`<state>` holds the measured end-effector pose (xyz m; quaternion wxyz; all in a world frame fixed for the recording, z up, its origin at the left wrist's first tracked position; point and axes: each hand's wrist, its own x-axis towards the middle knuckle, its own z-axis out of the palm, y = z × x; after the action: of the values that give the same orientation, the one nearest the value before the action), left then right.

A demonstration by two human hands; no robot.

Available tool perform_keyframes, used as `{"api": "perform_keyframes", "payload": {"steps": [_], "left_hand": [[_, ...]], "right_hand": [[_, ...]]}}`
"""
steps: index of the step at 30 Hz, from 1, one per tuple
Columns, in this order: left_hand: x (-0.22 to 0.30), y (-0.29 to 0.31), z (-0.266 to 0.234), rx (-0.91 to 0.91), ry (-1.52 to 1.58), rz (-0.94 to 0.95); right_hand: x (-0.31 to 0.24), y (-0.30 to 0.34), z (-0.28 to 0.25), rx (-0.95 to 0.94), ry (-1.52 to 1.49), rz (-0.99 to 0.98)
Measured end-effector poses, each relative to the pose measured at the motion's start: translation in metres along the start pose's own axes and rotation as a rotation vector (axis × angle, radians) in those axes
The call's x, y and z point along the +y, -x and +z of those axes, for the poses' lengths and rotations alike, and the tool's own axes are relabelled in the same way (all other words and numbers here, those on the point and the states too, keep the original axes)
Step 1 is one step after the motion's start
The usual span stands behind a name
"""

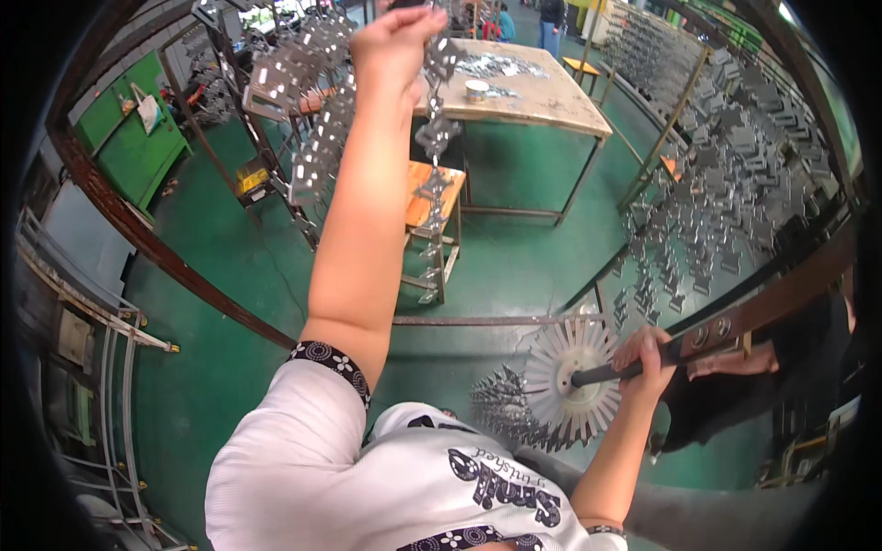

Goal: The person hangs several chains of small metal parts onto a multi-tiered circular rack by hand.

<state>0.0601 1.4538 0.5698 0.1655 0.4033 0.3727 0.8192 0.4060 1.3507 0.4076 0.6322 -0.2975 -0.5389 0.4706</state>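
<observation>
My left hand [390,50] is raised high at the top of the view, its fingers curled closed. A dark thing shows at the fingers, but I cannot make out what they hold. Right by the fingertips hangs a strand of linked grey metal plates [435,188]; whether the hand grips it is unclear. Low on the right, my right hand [646,360] is closed around a dark rod [599,375]. This rod meets the middle of a pale slotted wheel [554,363], beside which sits a cluster of pointed metal pieces [503,404].
More metal plates hang on the left [322,151] and in a dense rack [726,174] on the right. Ahead stand a worktable [533,106] with a small tub [476,90] and a wooden stool [447,197]. A rusty bar [496,320] crosses before me. Another person's forearm [735,361] is at right.
</observation>
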Motion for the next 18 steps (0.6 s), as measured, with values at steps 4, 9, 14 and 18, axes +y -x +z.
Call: {"api": "perform_keyframes", "payload": {"steps": [4,9,14,18], "left_hand": [[-0.032,0.071,-0.026,-0.135,0.094,-0.294],[-0.075,0.152,-0.061,-0.376,0.159,-0.481],[-0.110,0.214,-0.077,-0.648,0.053,-0.625],[-0.124,0.249,-0.085,-0.810,0.118,-0.774]], "right_hand": [[-0.006,0.000,-0.002,-0.057,0.005,-0.021],[-0.016,0.001,0.001,-0.117,0.005,-0.031],[-0.024,0.002,0.004,-0.115,0.010,-0.030],[-0.028,0.002,0.005,-0.138,-0.063,-0.008]]}}
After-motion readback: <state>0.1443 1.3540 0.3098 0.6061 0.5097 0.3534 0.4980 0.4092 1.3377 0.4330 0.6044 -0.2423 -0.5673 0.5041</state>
